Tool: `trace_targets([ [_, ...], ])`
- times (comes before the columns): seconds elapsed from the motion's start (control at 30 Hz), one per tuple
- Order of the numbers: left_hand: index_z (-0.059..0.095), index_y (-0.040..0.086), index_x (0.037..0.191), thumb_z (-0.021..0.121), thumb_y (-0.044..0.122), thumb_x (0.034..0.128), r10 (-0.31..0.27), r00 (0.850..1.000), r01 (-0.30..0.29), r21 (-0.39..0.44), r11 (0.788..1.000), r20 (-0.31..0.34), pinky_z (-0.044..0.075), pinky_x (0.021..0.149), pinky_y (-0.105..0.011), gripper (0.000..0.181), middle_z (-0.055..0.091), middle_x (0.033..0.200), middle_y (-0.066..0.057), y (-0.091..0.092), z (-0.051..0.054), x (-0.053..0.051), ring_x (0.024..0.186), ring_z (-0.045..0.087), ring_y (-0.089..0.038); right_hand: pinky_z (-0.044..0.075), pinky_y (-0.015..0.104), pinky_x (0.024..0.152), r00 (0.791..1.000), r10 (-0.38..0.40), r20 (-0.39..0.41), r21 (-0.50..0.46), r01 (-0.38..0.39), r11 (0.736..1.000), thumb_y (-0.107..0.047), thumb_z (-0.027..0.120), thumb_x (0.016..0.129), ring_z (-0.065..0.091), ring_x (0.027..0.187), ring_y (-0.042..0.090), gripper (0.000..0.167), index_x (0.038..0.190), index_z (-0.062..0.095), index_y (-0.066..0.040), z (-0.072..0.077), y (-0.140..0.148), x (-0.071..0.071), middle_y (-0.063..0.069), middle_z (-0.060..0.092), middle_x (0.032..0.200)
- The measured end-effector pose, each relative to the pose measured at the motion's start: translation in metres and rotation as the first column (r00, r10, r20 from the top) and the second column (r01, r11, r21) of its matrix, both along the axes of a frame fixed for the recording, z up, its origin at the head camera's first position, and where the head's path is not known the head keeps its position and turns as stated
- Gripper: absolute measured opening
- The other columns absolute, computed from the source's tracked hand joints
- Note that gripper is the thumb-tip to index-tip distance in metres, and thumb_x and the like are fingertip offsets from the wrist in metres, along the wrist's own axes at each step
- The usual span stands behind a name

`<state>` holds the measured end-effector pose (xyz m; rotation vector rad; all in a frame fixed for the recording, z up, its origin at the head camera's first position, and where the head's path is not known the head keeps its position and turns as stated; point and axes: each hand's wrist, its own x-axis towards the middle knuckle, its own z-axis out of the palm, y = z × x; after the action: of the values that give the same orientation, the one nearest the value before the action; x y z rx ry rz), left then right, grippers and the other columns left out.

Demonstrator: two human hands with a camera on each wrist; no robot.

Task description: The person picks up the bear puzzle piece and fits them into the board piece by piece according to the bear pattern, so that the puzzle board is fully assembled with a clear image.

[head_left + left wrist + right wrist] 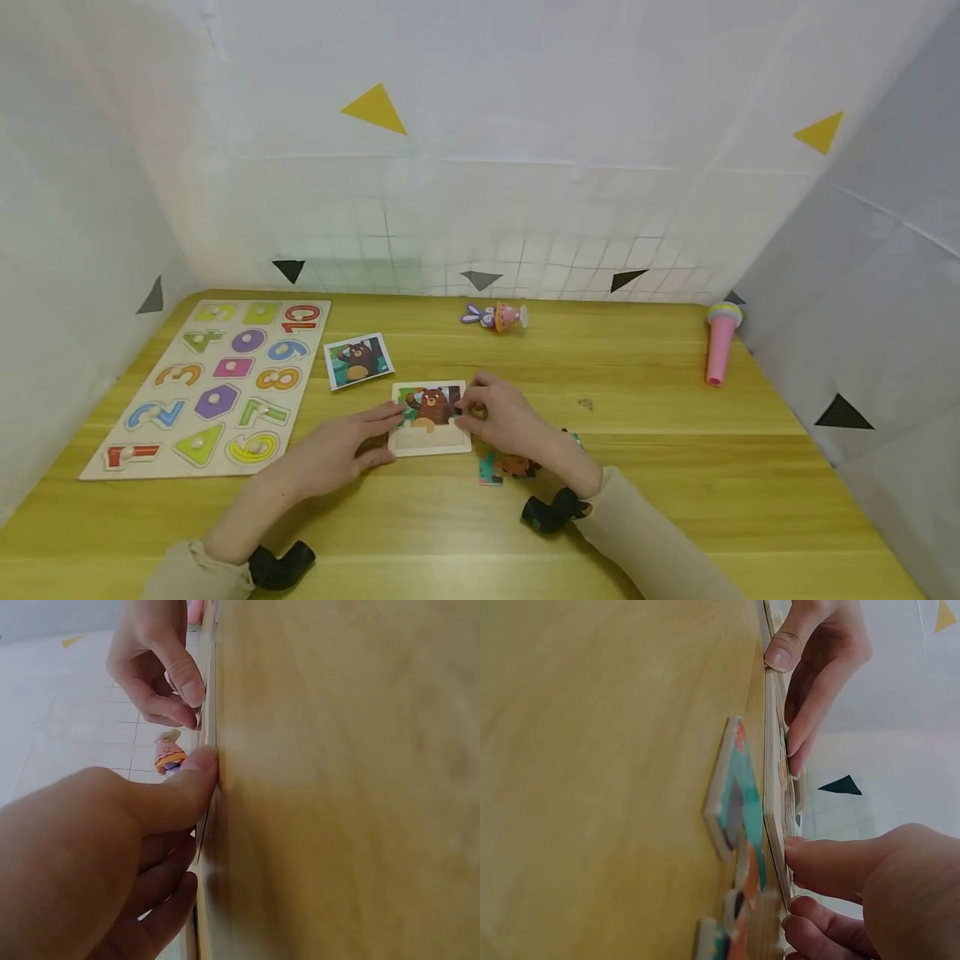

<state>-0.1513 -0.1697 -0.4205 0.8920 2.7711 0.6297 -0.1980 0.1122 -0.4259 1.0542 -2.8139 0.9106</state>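
A pale puzzle board [429, 447] with a bear picture in its upper part lies in front of both hands; the strip below the picture is bare wood. My left hand [333, 446] rests fingertips on its left side, thumb at the lower left corner. Curled fingers of my right hand [510, 421] grip the right edge, thumb low; whether a piece is between them is hidden. Loose pieces [491, 469] lie under my right wrist, and the right wrist view shows a teal piece [739, 795] beside the board.
A bear picture card [360, 362] lies behind my left hand. The number and shape board [228, 367] is at the left. A small rabbit-eared figure [498, 317] lies near the back edge, and a pink toy microphone [719, 346] is at the back right.
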Motion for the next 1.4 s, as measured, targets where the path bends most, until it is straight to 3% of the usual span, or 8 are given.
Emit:
trace_targets([
  [0.87,0.045,0.013,0.151,0.057,0.031,0.1026,0.006,1.000,-0.005,-0.030,1.000,0.024,0.042,0.111,-0.048,0.053,0.034,0.162,-0.002,0.007,-0.002,-0.001,0.141,0.044,-0.029,0.044,0.022,0.064,0.999,0.033,-0.021,-0.029,-0.034,0.999,-0.018,0.074,0.092,0.053,0.076,0.019,0.020,0.108,0.074,-0.006,-0.004,0.011,0.001,0.004,0.058,0.095],
  [1.13,0.044,0.012,0.151,0.057,0.030,0.1030,0.003,1.000,-0.002,-0.019,1.000,0.027,0.041,0.112,-0.048,0.054,0.033,0.162,-0.003,0.006,-0.001,0.000,0.144,0.040,-0.029,0.054,0.027,0.075,0.998,0.043,0.036,-0.046,-0.041,0.998,-0.018,0.072,0.094,0.060,0.088,0.015,0.027,0.119,0.071,-0.008,-0.002,0.023,0.004,0.001,0.061,0.099],
  [1.4,0.045,0.011,0.151,0.057,0.030,0.1029,0.006,0.999,-0.005,-0.017,1.000,0.035,0.040,0.113,-0.048,0.053,0.033,0.162,-0.003,0.005,0.000,0.001,0.145,0.039,-0.029,0.056,0.031,0.082,0.996,0.077,0.041,-0.049,-0.075,0.996,-0.021,0.073,0.092,0.062,0.091,0.013,0.019,0.108,0.072,-0.010,0.002,0.039,0.010,-0.001,0.064,0.100],
])
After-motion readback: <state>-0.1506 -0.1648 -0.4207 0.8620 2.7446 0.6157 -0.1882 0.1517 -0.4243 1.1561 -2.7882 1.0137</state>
